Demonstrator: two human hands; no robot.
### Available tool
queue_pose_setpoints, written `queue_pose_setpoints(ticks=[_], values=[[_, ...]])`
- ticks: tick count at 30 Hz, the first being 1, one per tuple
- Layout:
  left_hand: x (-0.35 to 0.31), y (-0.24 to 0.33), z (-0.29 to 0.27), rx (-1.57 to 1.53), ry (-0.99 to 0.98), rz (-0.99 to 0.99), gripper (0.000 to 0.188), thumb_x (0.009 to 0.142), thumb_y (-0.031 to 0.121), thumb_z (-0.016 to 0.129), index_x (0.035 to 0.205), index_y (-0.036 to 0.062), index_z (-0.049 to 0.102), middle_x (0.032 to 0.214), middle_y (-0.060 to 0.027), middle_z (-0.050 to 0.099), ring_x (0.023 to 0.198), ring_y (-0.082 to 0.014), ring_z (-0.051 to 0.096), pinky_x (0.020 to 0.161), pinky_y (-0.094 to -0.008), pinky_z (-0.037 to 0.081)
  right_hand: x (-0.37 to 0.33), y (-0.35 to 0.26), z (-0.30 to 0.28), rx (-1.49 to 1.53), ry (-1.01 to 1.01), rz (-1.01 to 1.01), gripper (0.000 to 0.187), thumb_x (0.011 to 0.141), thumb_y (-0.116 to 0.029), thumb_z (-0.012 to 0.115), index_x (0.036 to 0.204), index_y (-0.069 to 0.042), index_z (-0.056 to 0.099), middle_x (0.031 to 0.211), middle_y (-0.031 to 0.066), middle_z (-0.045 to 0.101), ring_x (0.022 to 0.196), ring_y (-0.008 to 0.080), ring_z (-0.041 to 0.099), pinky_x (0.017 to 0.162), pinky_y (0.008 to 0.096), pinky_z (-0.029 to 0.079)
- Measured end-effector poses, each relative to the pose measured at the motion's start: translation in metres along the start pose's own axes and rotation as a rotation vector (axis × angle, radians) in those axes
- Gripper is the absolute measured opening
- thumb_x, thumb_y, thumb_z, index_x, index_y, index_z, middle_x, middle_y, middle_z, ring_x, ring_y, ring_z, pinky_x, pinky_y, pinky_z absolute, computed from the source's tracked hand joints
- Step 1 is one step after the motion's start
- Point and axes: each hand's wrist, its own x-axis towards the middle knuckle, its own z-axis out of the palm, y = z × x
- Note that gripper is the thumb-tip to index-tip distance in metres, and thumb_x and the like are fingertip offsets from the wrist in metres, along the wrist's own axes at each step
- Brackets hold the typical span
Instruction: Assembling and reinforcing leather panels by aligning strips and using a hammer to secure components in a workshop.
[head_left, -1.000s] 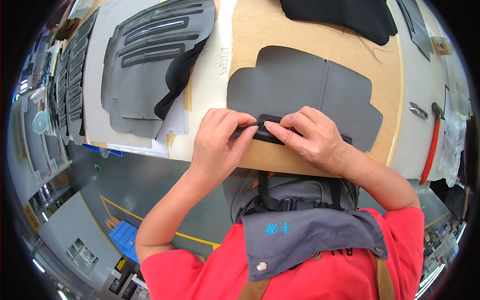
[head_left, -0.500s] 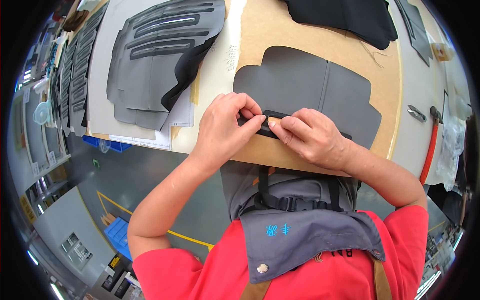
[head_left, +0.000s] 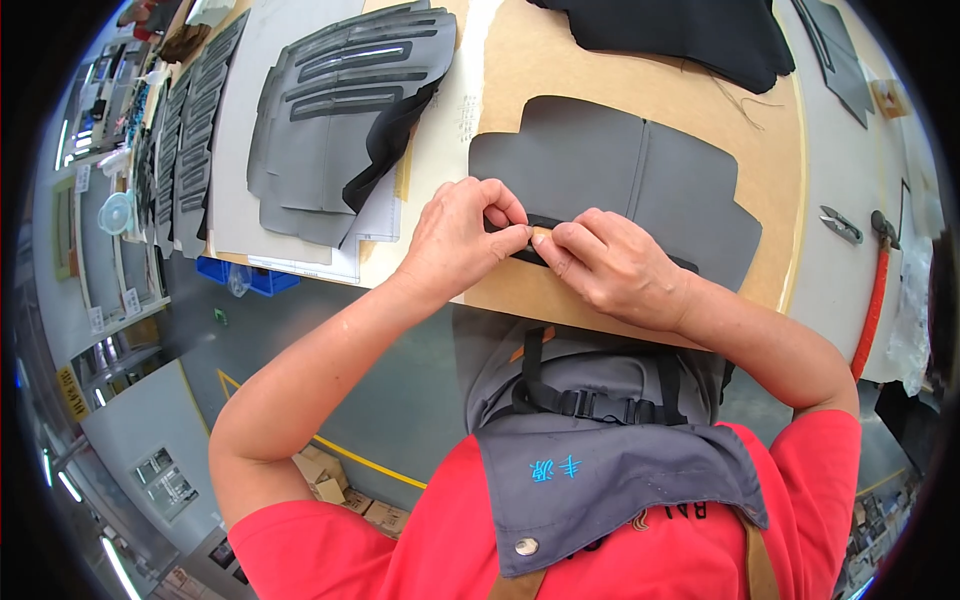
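A grey fabric panel (head_left: 575, 150) with stepped corners and a seam lies on the brown board in front of me. Along its near edge runs a black strip (head_left: 529, 256) with a slot-like opening, through which brown board appears to show. My left hand (head_left: 450, 240) is closed, thumb and forefinger pinching at the strip's left part. Just beside it, my right hand (head_left: 620, 268) is closed too, its thumb and fingertips on the strip, almost touching the left fingertips. Whatever fine detail sits between the fingertips is too small to make out.
Grey panels (head_left: 330, 150) with black-edged slots lie stacked to the left. Black fabric (head_left: 670, 40) rests at the far side. Thread snips (head_left: 841, 225) and a red-handled hammer (head_left: 873, 310) lie on the right. A blue bin (head_left: 270, 281) sits below the table's left edge.
The view has shifted slightly, so the table things appear moved a little. Both hands stay at the black strip, their fingertips still close together; cardboard boxes now show beneath my left arm.
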Motion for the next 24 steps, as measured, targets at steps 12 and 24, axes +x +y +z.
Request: queue_pose_setpoints(ticks=[12, 24], values=[[-0.006, -0.006, 0.003, 0.028, 0.05, 0.088, 0.014, 0.084, 0.013, 0.079, 0.093, 0.005, 0.07, 0.09, -0.0032, 0.066, 0.093, -0.0177, 0.06, 0.086, -0.0331, 0.05, 0.001, 0.001, 0.001, -0.002, 0.04, -0.02, 0.039, 0.08, -0.006, 0.071, 0.117, 0.007, 0.069, 0.098, 0.0096, 0.059, 0.083, 0.0223, 0.059, 0.071, 0.0336, 0.053], [0.001, 0.001, -0.004, -0.079, -0.043, -0.044, 0.018, 0.085, 0.014, 0.082, 0.091, 0.004, 0.069, 0.085, 0.0003, 0.063, 0.077, -0.0071, 0.054, 0.071, -0.0258, 0.049, 0.0, 0.0, 0.001, -0.007, 0.005, -0.01, 0.039, 0.08, -0.004, 0.072, 0.118, 0.007, 0.069, 0.096, 0.009, 0.059, 0.083, 0.022, 0.059, 0.07, 0.0336, 0.053]])
